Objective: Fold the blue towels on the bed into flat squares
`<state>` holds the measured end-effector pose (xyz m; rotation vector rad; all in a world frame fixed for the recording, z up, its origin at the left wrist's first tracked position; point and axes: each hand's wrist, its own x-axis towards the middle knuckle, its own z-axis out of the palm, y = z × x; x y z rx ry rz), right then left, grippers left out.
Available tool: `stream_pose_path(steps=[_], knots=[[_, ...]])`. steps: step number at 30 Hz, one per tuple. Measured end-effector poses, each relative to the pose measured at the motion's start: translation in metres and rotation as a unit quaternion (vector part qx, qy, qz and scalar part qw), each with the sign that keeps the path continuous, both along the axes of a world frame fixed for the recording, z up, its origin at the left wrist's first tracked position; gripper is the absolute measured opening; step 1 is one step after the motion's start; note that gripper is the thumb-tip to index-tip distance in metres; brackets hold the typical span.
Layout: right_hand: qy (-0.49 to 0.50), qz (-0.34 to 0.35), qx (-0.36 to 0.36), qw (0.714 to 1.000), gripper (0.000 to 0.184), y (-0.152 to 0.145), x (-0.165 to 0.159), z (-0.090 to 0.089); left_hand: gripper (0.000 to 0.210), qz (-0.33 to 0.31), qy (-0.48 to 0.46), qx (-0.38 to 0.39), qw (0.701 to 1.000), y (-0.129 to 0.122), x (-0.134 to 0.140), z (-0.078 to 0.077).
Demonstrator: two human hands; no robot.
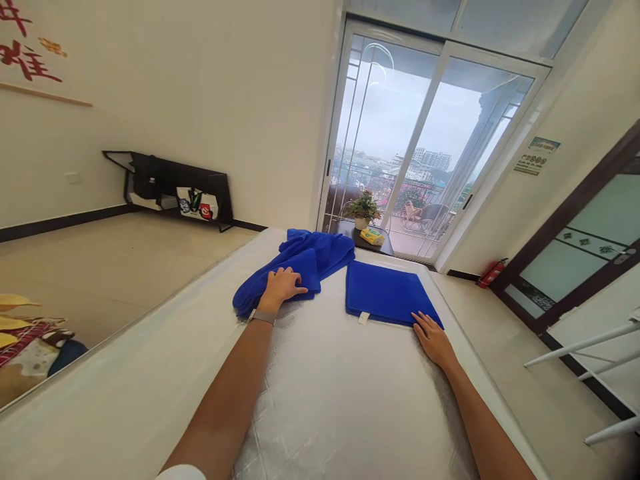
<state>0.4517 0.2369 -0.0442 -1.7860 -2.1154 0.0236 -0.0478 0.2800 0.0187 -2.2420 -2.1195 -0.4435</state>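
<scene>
My left hand, with a watch on its wrist, rests on a rumpled pile of blue cloth on a table covered in white and clear sheeting. Its fingers bend a little against the fabric, with the thumb held apart. To the right lies a blue cloth folded into a flat stack, a small white tag sticking out at its near edge. My right hand touches the near right corner of that stack, fingers stretched out over it.
Beyond the table's far end stands a small dark table with a potted plant and a yellow tissue pack, before a sliding glass door. A black rack is at left. White metal legs and a fire extinguisher are at right.
</scene>
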Motion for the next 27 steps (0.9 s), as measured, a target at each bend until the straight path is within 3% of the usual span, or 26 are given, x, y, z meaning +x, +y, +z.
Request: stream_pose_path(steps=[14, 18, 20, 22, 23, 27], knots=[[-0.021, -0.017, -0.022, 0.999, 0.053, -0.002, -0.003, 0.005, 0.019, 0.009, -0.072, -0.024, 0.997, -0.003, -0.005, 0.009], [-0.023, -0.019, -0.019, 0.999, 0.053, -0.001, -0.002, 0.004, 0.034, 0.054, -0.118, 0.003, 0.992, -0.004, -0.013, 0.022], [-0.027, -0.017, -0.018, 0.999, 0.054, 0.000, -0.001, 0.003, 0.038, 0.096, -0.170, 0.063, 0.979, -0.004, -0.017, 0.035], [-0.030, -0.015, -0.015, 0.999, 0.054, 0.001, -0.001, 0.002, 0.035, 0.148, -0.265, 0.197, 0.932, -0.007, -0.021, 0.053], [-0.032, -0.014, -0.014, 0.999, 0.054, 0.002, -0.001, 0.002, 0.033, 0.175, -0.319, 0.284, 0.887, -0.010, -0.024, 0.065], [-0.037, -0.012, -0.008, 0.999, 0.053, 0.001, -0.002, 0.002, 0.033, 0.230, -0.438, 0.574, 0.653, -0.044, -0.042, 0.116]])
